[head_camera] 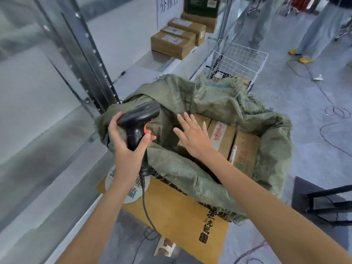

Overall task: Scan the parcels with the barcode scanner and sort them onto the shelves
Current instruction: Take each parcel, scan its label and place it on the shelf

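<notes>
Head view: my left hand (126, 141) has its grip curled round the barcode scanner (140, 121), thumb by the orange trigger; my right hand (192, 136) hovers with fingers spread above the parcels (222, 137). Risk: the scanner cable (145, 204) could snag the sack's frayed edge as I lift. The green woven sack (219, 103) holds several cardboard parcels standing side by side; more boxes (173, 43) sit on the shelf (133, 60) beyond.

Your left hand (129, 138) is gripping a barcode scanner (140, 121) of smooth, slightly glossy black plastic. Before you, a coarse green woven sack (219, 100), fraying at its edges, is wrapping matt brown cardboard parcels (222, 138). The shelves (91, 60) are showing dull grey metal uprights.
</notes>
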